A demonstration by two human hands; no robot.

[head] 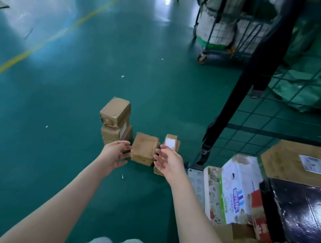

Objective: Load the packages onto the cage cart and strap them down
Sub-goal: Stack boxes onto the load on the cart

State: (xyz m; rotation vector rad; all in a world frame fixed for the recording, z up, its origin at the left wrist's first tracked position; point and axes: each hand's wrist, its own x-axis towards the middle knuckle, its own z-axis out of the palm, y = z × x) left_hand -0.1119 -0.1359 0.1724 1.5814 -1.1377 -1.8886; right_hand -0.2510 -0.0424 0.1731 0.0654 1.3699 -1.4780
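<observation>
Your left hand (pixel 115 153) and right hand (pixel 168 161), fingers loosely spread and holding nothing, flank a brown taped package (pixel 144 148) standing on the green floor (pixel 67 87), near the cage cart (pixel 267 132).

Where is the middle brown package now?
The middle brown package stands on the green floor, head view centre, between left hand and right hand, right of the stacked packages.

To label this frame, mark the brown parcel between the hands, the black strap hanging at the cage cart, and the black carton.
brown parcel (pixel 144 148), head view, its top face.
black strap (pixel 239 95), head view, mid-length of the webbing.
black carton (pixel 305 211), head view, its glossy upper face.
</observation>
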